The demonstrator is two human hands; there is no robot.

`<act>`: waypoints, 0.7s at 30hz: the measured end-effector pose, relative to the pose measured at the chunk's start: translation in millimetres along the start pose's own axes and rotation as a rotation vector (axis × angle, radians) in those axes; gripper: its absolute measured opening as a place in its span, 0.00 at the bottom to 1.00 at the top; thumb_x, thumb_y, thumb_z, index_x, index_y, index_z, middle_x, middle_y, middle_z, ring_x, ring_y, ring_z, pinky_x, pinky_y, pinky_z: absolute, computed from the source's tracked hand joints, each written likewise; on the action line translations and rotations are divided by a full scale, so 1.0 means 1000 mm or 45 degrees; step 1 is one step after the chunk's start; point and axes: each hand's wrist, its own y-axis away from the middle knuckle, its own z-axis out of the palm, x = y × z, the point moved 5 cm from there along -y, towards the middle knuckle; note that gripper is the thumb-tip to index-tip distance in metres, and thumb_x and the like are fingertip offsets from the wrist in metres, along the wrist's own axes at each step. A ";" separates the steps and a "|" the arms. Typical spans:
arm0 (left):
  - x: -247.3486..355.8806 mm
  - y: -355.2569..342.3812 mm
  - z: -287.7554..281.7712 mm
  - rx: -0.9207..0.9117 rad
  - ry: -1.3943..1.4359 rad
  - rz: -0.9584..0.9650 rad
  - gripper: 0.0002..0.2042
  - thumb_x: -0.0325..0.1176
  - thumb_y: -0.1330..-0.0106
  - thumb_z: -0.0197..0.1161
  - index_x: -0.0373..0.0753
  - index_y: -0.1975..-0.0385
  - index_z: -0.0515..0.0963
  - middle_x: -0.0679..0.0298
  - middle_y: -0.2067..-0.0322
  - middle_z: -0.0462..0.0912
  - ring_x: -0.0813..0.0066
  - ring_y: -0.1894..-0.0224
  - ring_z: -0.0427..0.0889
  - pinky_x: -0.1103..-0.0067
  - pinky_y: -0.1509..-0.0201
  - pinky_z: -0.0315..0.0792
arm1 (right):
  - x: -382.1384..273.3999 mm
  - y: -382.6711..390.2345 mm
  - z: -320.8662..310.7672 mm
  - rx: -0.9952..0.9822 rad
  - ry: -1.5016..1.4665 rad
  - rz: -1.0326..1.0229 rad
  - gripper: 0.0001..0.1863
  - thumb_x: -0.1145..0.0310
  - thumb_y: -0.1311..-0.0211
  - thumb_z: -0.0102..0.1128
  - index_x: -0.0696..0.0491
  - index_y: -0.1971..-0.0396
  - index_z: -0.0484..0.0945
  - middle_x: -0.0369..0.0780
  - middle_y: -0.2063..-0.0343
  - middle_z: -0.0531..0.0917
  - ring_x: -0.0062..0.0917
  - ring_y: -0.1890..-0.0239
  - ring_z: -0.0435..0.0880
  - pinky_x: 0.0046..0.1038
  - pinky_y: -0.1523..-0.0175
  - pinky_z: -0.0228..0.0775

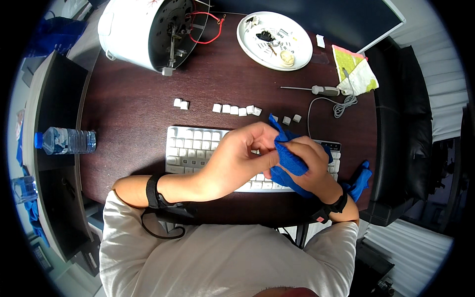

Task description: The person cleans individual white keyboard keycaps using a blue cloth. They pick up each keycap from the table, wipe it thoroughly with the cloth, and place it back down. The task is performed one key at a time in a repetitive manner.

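My right hand (308,161) is wrapped round a blue cloth (293,162), whose end sticks up between my hands. Close against it, my left hand (246,151) has its thumb and fingers closed in a pinch at the cloth; whatever lies between those fingertips is hidden. Both hands are above a white keyboard (198,144), covering its middle. Bare dark switch spots show among its keys on the left. Beyond it, loose white keycaps (234,110) stand in a row, with a pair of keycaps (181,104) to their left and a few more (292,120) on the right.
A screwdriver (316,90) and a coiled grey cable (341,106) lie at the right near a folded cloth (356,72). A white plate (274,42) with small parts and an open white pot-like housing (133,34) stand at the back. A water bottle (69,141) is far left.
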 end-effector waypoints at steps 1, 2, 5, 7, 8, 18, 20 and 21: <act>0.000 0.001 0.000 0.010 0.017 0.027 0.10 0.18 0.41 0.56 0.33 0.61 0.67 0.66 0.72 0.75 0.85 0.71 0.75 0.86 0.70 0.74 | 0.000 0.001 -0.001 0.023 0.017 -0.017 0.22 0.71 0.61 0.69 0.55 0.61 0.75 0.41 0.68 0.78 0.29 0.73 0.79 0.24 0.70 0.67; 0.000 0.001 0.001 -0.011 -0.013 0.041 0.11 0.17 0.41 0.56 0.33 0.60 0.66 0.66 0.71 0.74 0.84 0.71 0.75 0.85 0.69 0.74 | 0.001 0.003 -0.002 0.048 0.037 -0.032 0.21 0.71 0.61 0.69 0.55 0.62 0.75 0.40 0.68 0.78 0.29 0.73 0.79 0.25 0.70 0.66; 0.000 0.002 0.002 -0.053 -0.064 0.070 0.13 0.16 0.41 0.55 0.35 0.58 0.64 0.65 0.69 0.73 0.82 0.69 0.76 0.84 0.67 0.75 | 0.003 0.012 -0.001 0.164 0.052 -0.088 0.19 0.69 0.62 0.69 0.54 0.65 0.76 0.40 0.67 0.79 0.30 0.72 0.79 0.25 0.70 0.67; -0.001 0.003 0.003 -0.052 -0.048 0.073 0.13 0.16 0.41 0.55 0.35 0.58 0.64 0.65 0.69 0.73 0.82 0.69 0.75 0.85 0.67 0.75 | -0.004 0.003 -0.002 0.148 0.104 -0.099 0.19 0.69 0.62 0.69 0.54 0.66 0.76 0.40 0.67 0.79 0.29 0.72 0.79 0.25 0.70 0.67; -0.001 0.003 0.002 -0.050 -0.048 0.063 0.13 0.16 0.41 0.55 0.35 0.58 0.64 0.65 0.69 0.73 0.82 0.69 0.75 0.85 0.67 0.75 | -0.008 -0.001 -0.003 0.139 0.129 -0.106 0.19 0.68 0.63 0.70 0.54 0.66 0.76 0.40 0.67 0.79 0.29 0.73 0.79 0.25 0.70 0.67; 0.004 0.003 0.001 -0.008 -0.099 0.128 0.11 0.18 0.39 0.55 0.35 0.60 0.65 0.64 0.69 0.73 0.83 0.69 0.76 0.87 0.69 0.74 | -0.008 0.005 -0.009 0.134 -0.009 -0.206 0.17 0.71 0.58 0.69 0.53 0.70 0.69 0.39 0.73 0.74 0.27 0.74 0.77 0.25 0.72 0.68; 0.007 0.002 -0.001 0.023 -0.100 0.158 0.10 0.19 0.39 0.55 0.34 0.59 0.66 0.66 0.69 0.73 0.85 0.69 0.74 0.87 0.68 0.74 | -0.005 0.004 -0.012 0.210 -0.106 -0.025 0.15 0.74 0.55 0.68 0.52 0.72 0.68 0.39 0.71 0.73 0.25 0.73 0.76 0.24 0.69 0.68; 0.009 0.001 -0.002 0.041 -0.161 0.176 0.11 0.19 0.38 0.55 0.34 0.58 0.67 0.66 0.69 0.73 0.85 0.69 0.74 0.87 0.68 0.74 | -0.001 0.004 -0.013 0.233 -0.213 0.068 0.14 0.76 0.54 0.66 0.52 0.71 0.67 0.40 0.70 0.73 0.24 0.71 0.76 0.24 0.67 0.68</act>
